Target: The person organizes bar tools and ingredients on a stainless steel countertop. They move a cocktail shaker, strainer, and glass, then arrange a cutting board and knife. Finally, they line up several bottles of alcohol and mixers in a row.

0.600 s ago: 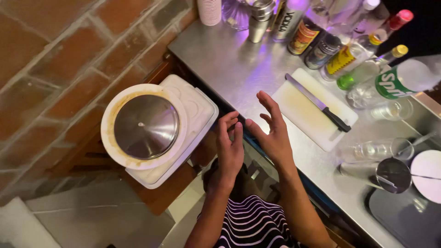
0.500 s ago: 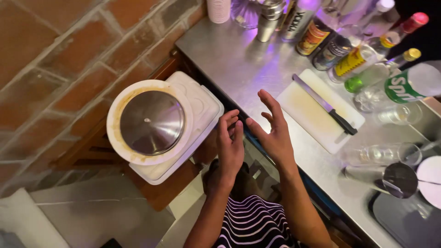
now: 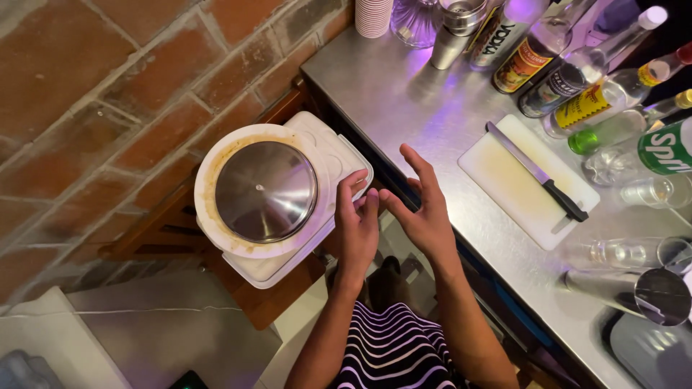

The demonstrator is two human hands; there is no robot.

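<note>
My left hand [image 3: 356, 223] and my right hand [image 3: 421, 211] hover close together, palms facing, fingers apart, holding nothing. They hang over the gap between a white appliance [image 3: 317, 162] and a steel counter [image 3: 411, 101]. The appliance has a round steel lid [image 3: 265, 191] set in a stained white rim. My left fingertips are right beside the appliance's near edge. A white cutting board [image 3: 508, 184] with a black-handled knife [image 3: 537, 173] on it lies on the counter to the right of my right hand.
Several bottles [image 3: 577, 79] stand along the counter's back edge, with a metal shaker [image 3: 454, 29] and stacked pink cups [image 3: 373, 16]. Glasses [image 3: 627, 252] and a steel cup [image 3: 649, 292] lie at the right. A brick wall [image 3: 108, 94] fills the left.
Both hands have stayed close together and drifted slightly toward the appliance. The view has shifted a little.
</note>
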